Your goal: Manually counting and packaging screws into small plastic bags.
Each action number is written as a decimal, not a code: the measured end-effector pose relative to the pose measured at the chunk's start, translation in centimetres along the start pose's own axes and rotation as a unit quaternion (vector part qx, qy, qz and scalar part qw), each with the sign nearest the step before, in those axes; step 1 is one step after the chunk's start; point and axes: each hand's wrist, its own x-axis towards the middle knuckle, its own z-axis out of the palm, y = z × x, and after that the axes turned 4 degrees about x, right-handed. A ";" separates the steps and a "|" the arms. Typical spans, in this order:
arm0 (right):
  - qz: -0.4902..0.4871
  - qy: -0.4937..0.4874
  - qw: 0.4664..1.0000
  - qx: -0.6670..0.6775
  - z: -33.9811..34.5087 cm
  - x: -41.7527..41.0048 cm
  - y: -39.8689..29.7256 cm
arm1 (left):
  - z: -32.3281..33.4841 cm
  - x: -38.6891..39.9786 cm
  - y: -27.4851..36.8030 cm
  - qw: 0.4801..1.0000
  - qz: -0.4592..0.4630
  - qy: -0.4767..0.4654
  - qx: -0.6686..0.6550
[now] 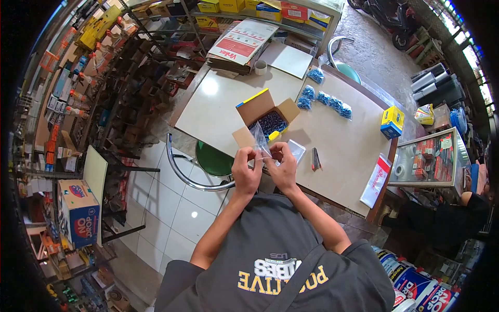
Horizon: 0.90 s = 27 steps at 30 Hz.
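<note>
Between both hands, at the near edge of the table, a clear plastic bag point(262, 142) is pinched by its edge. My left hand point(247, 171) has its fingertips on one side of the bag, and my right hand point(281, 165) grips the other side. Just beyond them stands an open cardboard box point(255, 107) full of small dark blue pieces point(271, 124). A stack of clear plastic bags point(296, 151) lies beside my right hand. Farther back on the table are several filled bags of blue pieces point(335, 103). What the held bag contains is hard to tell.
Dark pen-like sticks point(315, 159) lie right of the bags. A yellow and blue box point(392, 121) and a red and white plastic packet point(375, 181) sit near the right edge. A tape roll point(260, 67) stands at the back. A green stool point(212, 158) is at left. Another person point(440, 218) is at far right.
</note>
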 end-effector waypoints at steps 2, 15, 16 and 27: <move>-0.038 0.022 0.999 0.011 -0.1 0.2 0.8 | 0.3 -0.1 -0.1 1.000 0.003 0.001 -0.007; -0.152 0.119 0.980 -0.044 0.6 0.3 -1.6 | -0.1 0.5 0.6 0.998 0.016 0.040 -0.035; -0.189 0.086 0.975 -0.077 0.3 0.3 -1.6 | -0.3 0.5 0.3 0.999 0.025 0.028 -0.010; -0.209 0.060 0.962 -0.162 0.2 0.5 -1.1 | -0.9 1.1 0.0 0.999 0.050 0.007 0.013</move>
